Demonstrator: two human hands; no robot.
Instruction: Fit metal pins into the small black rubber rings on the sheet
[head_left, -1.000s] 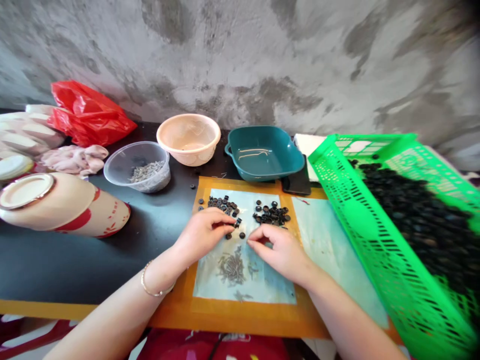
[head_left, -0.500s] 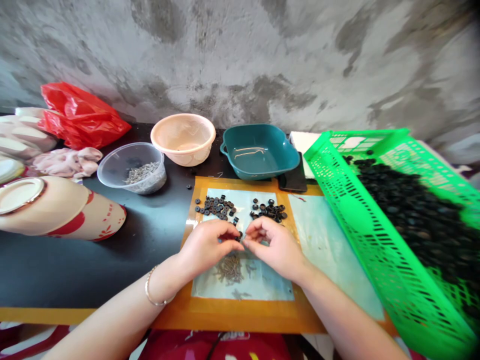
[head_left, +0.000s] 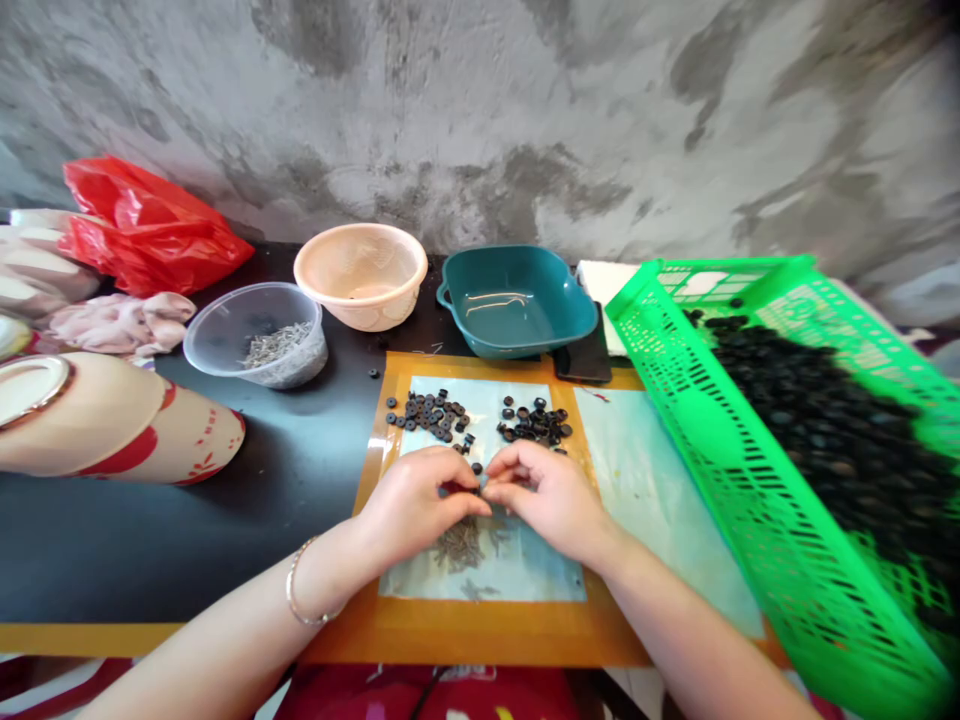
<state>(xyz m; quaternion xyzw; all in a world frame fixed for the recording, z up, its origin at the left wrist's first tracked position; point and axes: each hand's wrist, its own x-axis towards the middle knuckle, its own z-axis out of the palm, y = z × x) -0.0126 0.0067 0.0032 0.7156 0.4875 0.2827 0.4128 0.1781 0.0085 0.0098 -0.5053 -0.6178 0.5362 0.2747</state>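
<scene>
The left hand (head_left: 420, 502) and the right hand (head_left: 553, 500) meet with fingertips close together over a pale sheet (head_left: 525, 575) on the desk (head_left: 315, 470). Both have thumb and fingers curled in a pinch; I cannot tell whether anything small is gripped in either, since the fingers hide it. A single black piece (head_left: 477, 468) shows just on the far side of the gap between the fingertips. Farther off, beyond the left hand, lies a scatter of small black rings (head_left: 429, 412), some off the sheet's left edge; beyond the right hand sits a cluster of black caps (head_left: 538, 424). A heap of metal pins (head_left: 459, 548) is on the near side of the left hand's fingers, partly covered by them. At the far left a clear bowl (head_left: 214, 350) holds more pins, and a green basket (head_left: 679, 375) full of black parts (head_left: 817, 420) stands at the right.
</scene>
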